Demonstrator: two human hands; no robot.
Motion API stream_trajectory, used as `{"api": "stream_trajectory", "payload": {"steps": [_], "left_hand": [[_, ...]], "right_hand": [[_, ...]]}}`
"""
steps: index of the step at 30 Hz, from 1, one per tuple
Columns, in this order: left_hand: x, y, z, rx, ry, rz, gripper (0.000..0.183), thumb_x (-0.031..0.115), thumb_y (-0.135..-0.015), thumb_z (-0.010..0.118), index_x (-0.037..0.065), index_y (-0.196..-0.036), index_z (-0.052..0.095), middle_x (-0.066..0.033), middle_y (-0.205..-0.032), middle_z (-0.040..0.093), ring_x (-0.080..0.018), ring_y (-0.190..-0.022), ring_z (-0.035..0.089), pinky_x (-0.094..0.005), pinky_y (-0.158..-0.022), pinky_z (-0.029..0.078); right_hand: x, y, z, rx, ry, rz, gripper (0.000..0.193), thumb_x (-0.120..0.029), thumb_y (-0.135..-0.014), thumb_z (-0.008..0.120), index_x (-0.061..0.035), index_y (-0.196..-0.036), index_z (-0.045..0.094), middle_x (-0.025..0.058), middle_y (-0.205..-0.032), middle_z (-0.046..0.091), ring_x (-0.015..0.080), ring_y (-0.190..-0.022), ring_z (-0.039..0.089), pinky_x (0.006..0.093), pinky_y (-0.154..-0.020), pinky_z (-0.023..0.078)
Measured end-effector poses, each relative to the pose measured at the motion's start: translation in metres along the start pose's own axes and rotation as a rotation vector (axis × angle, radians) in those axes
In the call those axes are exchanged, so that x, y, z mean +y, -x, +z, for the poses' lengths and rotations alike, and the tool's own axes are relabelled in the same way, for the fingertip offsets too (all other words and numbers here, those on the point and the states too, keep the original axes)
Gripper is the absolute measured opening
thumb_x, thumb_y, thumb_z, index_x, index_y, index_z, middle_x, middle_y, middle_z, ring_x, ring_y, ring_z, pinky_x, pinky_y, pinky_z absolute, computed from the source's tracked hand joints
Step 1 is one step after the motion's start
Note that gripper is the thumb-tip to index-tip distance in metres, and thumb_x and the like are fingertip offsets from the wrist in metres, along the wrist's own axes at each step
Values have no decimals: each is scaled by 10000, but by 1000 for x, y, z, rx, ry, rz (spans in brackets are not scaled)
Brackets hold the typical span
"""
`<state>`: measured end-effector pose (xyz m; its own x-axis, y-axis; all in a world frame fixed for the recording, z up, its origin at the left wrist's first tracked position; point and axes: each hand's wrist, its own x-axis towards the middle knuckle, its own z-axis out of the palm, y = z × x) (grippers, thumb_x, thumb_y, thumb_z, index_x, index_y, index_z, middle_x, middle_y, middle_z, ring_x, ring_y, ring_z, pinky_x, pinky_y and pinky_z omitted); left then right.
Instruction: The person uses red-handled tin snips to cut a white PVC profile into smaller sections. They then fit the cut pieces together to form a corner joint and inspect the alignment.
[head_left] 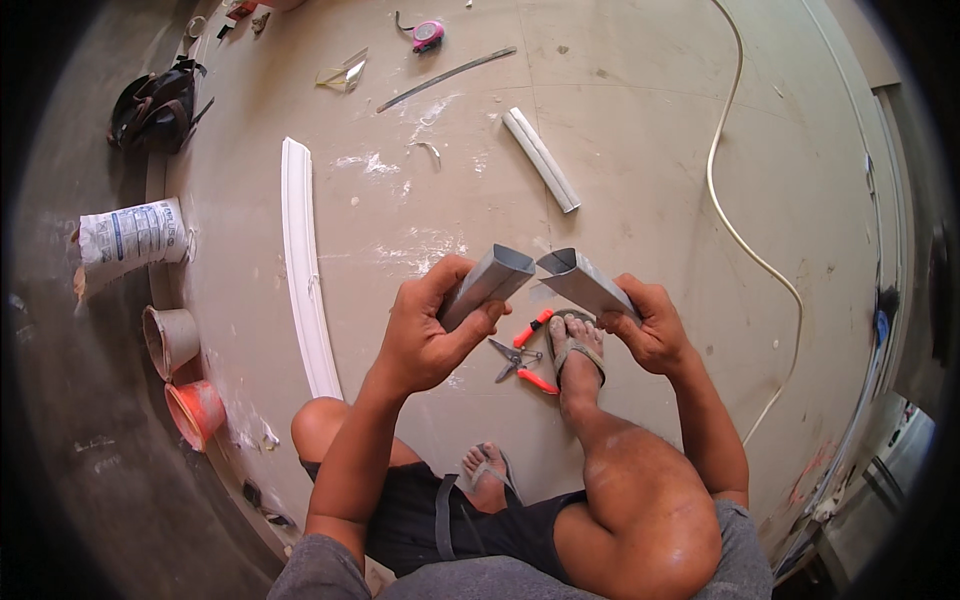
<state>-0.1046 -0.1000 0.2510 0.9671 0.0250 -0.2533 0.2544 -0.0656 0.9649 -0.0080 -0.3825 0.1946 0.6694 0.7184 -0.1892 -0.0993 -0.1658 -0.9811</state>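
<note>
My left hand (432, 330) is closed round a short grey metal channel (490, 283), its open end tilted up and to the right. In my right hand (655, 325) is a second grey metal channel (588, 284), slanting up to the left. The two ends face each other with a narrow gap between them. Below, on the floor by my sandalled foot, lie tin snips (520, 362) with orange-red handles, their jaws apart. Farther off, another short metal channel (541, 160) lies on the floor.
A long white moulding (298, 250) lies at the left. Along the left wall stand a white sack (135, 235), a grey bucket (172, 340) and an orange bucket (196, 410). A pink tape measure (427, 36) and a thin strip (447, 78) lie far off. A white cable (712, 180) curves down the right.
</note>
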Motion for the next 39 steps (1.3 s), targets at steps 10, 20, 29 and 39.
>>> {"api": "stream_trajectory", "payload": {"steps": [10,20,29,39], "left_hand": [[19,15,1,-16,92,65,341,1,-905,555,7,-1242,501,-136,-992,665,-185,-924,678,-313,-747,576],[24,22,1,-20,129,67,297,144,-956,607,3,-1200,514,-103,-909,641,-130,-794,629,-251,-633,516],[19,23,2,-67,164,82,373,202,-934,655,-30,-1213,568,-90,-854,648,-118,-724,623,-245,-619,517],[17,16,17,-27,-80,204,443,76,-885,606,-44,-1308,553,-100,-837,678,-129,-729,647,-266,-689,520]], "right_hand": [[-10,1,11,-80,-37,-34,230,-185,-896,703,-1,-1031,673,118,-828,659,250,-699,624,336,-667,481],[-34,0,4,-106,75,-37,213,-138,-853,690,-10,-1024,680,140,-844,699,302,-745,681,351,-684,509],[-48,3,-11,-110,272,-155,175,-133,-807,715,-25,-935,665,155,-713,658,343,-631,655,358,-600,507],[-59,5,-9,-116,349,-95,182,-158,-832,747,-26,-904,645,172,-687,645,359,-592,646,360,-550,499]]}}
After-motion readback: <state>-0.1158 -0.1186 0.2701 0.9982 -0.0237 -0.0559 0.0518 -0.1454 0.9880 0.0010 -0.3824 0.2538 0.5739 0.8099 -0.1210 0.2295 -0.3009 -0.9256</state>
